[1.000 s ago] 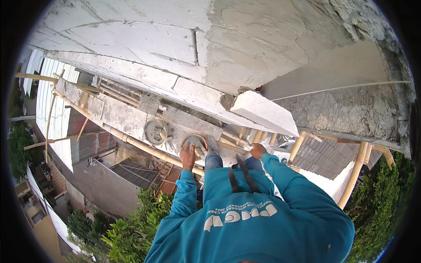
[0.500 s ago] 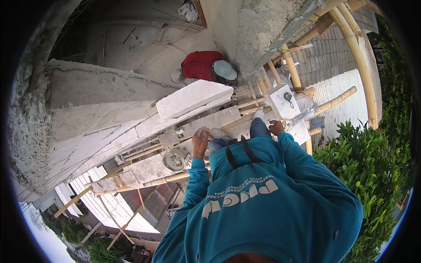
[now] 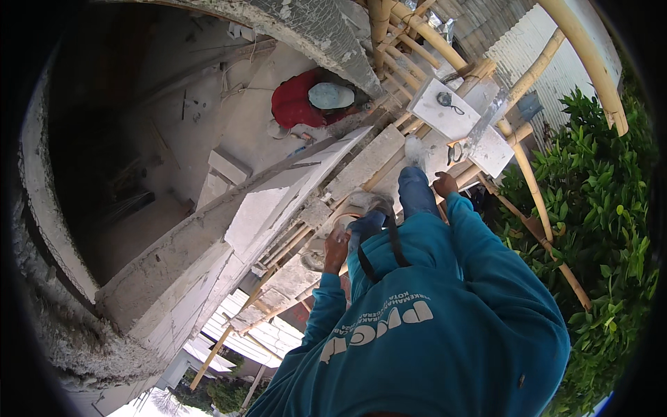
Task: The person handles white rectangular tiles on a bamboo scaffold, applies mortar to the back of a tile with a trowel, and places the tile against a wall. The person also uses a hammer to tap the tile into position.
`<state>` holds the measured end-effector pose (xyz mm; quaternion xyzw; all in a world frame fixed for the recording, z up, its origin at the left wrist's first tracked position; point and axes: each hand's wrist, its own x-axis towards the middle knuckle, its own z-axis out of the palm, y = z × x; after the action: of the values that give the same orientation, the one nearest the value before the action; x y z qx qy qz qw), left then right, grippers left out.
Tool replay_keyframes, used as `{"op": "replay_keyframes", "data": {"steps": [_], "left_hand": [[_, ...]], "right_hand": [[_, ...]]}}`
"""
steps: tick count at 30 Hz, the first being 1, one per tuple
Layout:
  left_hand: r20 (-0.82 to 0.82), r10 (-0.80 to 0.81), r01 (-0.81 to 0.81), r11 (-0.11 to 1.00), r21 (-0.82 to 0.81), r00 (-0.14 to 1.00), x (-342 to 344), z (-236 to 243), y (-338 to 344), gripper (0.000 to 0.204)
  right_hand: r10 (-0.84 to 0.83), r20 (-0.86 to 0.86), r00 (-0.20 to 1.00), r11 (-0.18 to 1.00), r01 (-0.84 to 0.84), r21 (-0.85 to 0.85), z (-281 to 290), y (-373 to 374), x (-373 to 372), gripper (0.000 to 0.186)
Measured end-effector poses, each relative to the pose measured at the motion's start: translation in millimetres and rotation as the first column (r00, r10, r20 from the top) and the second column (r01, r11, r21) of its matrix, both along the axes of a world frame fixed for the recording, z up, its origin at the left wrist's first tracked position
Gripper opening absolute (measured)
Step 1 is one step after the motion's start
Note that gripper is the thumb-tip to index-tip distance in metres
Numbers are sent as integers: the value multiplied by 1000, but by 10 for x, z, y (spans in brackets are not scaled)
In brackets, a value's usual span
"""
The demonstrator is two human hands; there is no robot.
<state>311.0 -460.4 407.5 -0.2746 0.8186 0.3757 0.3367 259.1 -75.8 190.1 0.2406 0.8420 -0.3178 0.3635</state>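
Observation:
My left hand [image 3: 338, 244] is low beside my left knee, its fingers curled at a pale, round-rimmed thing [image 3: 344, 221]. Whether it grips that thing is hard to make out. Just beyond my right knee, my right hand [image 3: 445, 184] is closed, with nothing showing in it. Nearest to it lies a handsaw [image 3: 456, 151] with an orange and black handle, apart from the fingers. The saw's blade rests across white blocks [image 3: 491, 154]. A black tape measure [image 3: 445, 99] sits on the farther white block [image 3: 432, 111]. A round grey bucket [image 3: 314, 260] stands left of my left hand.
I stand on a narrow plank scaffold [image 3: 366, 165] with bamboo poles [image 3: 533, 66]. A white block wall [image 3: 260, 215] runs along its left side. Beyond it crouches a person in red [image 3: 297, 101] with a pale cap. Leafy branches [image 3: 590, 257] crowd the right.
My view has swung, showing more of the room behind the wall. My right hand now sits clear of the saw, whose handle has come into sight. My left hand stays low by my knee.

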Motion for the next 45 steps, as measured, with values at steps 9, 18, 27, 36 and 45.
{"op": "replay_keyframes", "data": {"steps": [9,18,27,36,45], "left_hand": [[219,-1,59,964,-259,976,705,-434,285,75],[15,56,-46,921,-387,998,744,-586,476,73],[22,64,-44,863,-503,998,1014,-801,360,72],[3,112,-93,837,-539,994,979,-827,398,70],[-26,261,-243,849,-470,965,710,-584,360,72]], "right_hand": [[-82,149,985,991,65,113,-866,575,-15,57],[-136,29,990,960,125,250,-2057,919,-215,48],[-36,144,989,956,-8,293,-3017,1079,-191,58],[-146,29,989,873,115,475,-2570,950,-493,49],[-297,-213,931,830,362,425,-1434,1544,-465,59]]}}
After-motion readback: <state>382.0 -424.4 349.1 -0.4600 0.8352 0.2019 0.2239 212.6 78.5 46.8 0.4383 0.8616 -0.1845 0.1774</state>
